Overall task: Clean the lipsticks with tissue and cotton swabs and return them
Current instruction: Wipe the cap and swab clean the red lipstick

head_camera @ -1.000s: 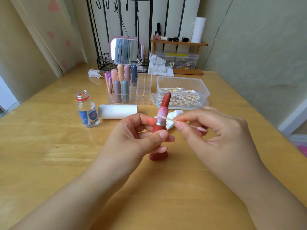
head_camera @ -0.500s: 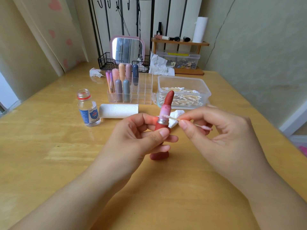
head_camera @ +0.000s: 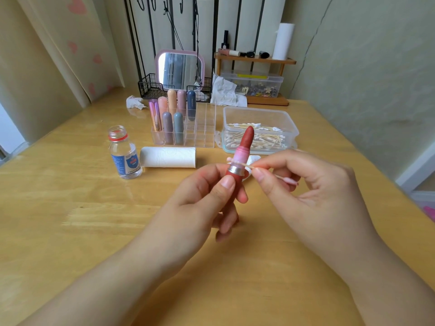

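Observation:
My left hand (head_camera: pixel 207 198) grips an uncapped red lipstick (head_camera: pixel 242 151) upright above the table, its dark red bullet extended over a pink collar and silver ring. My right hand (head_camera: pixel 306 184) pinches a cotton swab (head_camera: pixel 288 180) whose far tip lies against the pink collar just above the ring; its near tip is stained pink. A folded white tissue (head_camera: pixel 255 158) lies on the table behind the lipstick, mostly hidden. Several capped lipsticks (head_camera: pixel 173 118) stand in a clear acrylic organizer (head_camera: pixel 202 135). The lipstick's cap is hidden behind my left hand.
A small clear bottle (head_camera: pixel 124 154) without a cap stands at the left. A tissue roll (head_camera: pixel 168 157) lies beside it. A clear tub of cotton swabs (head_camera: pixel 259 130) sits behind my right hand. A mirror (head_camera: pixel 180 70), wire basket, crumpled tissues and a wooden shelf line the back.
The swab tip has slid a little lower along the pink collar toward the silver ring. Both hands stay in nearly the same place.

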`<state>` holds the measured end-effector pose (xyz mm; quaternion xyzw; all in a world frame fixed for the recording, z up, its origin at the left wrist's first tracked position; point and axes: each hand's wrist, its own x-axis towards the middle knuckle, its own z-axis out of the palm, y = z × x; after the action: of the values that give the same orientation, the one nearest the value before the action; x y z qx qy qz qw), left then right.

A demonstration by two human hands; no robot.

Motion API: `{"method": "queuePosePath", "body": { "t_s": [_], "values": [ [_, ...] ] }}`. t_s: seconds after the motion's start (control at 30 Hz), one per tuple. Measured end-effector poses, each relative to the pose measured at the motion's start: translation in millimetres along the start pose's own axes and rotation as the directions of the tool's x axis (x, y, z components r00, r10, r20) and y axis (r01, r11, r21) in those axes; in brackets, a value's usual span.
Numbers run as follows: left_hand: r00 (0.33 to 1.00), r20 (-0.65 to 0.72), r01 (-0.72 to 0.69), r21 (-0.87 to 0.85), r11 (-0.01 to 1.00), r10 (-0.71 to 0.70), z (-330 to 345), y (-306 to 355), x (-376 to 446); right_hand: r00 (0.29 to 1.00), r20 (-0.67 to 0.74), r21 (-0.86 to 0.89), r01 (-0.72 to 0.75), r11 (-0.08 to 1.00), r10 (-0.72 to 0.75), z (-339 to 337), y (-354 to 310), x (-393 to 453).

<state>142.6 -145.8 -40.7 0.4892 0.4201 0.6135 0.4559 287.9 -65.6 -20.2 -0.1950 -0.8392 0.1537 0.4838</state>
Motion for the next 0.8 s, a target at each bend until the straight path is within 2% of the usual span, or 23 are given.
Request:
{"method": "queuePosePath", "body": {
  "t_s": [0.1,0.27,0.4,0.63,0.8],
  "values": [
    [1.0,-0.004,-0.005,0.02,1.0,0.005,-0.5,-1.6,0.5,0.998,-0.056,-0.006,-0.03,1.0,0.03,-2.1,1.3,0.4],
    [1.0,0.001,-0.023,0.002,1.0,0.023,-1.3,-1.9,0.8,0.999,0.037,0.01,0.003,1.0,-0.003,-1.2,0.0,-0.8],
    [1.0,-0.011,-0.008,-0.002,1.0,0.008,-2.1,-2.7,0.7,0.999,-0.045,0.004,-0.027,1.0,0.027,-2.8,2.5,0.0],
    [1.0,0.005,0.024,-0.219,0.975,-0.024,3.5,1.7,-1.4,1.0,0.019,0.003,0.006,1.0,-0.006,2.2,-0.9,-1.9],
    [0.999,0.004,0.035,-0.218,0.975,-0.035,6.1,1.5,-1.6,1.0,0.019,-0.003,0.0,1.0,0.0,3.3,-0.9,-1.8]
  ]
}}
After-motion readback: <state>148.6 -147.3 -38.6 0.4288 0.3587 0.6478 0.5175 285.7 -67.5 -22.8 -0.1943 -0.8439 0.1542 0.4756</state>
